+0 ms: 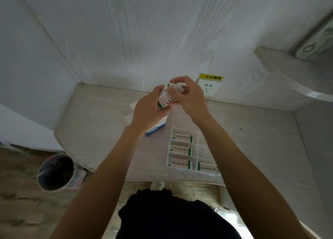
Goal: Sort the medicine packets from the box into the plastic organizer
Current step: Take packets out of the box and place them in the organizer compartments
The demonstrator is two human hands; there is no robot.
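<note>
Both hands are raised above the table, close together. My left hand (146,111) grips a small stack of white medicine packets (164,99) with green and red print. My right hand (187,94) pinches the top packet (175,86) of that stack. Below the left hand a blue and white box (156,129) lies on the table. Nearer to me sits the clear plastic organizer (198,148); its left column holds three packets (182,137), and one more packet (207,167) lies in the near right compartment. The other right compartments look empty.
The pale wood-grain table (93,123) fills a corner with walls behind and on both sides. A wall socket (209,88) with a yellow warning label sits behind my hands. A lined bin (55,172) stands on the floor at the left. A shelf (288,71) juts out at the right.
</note>
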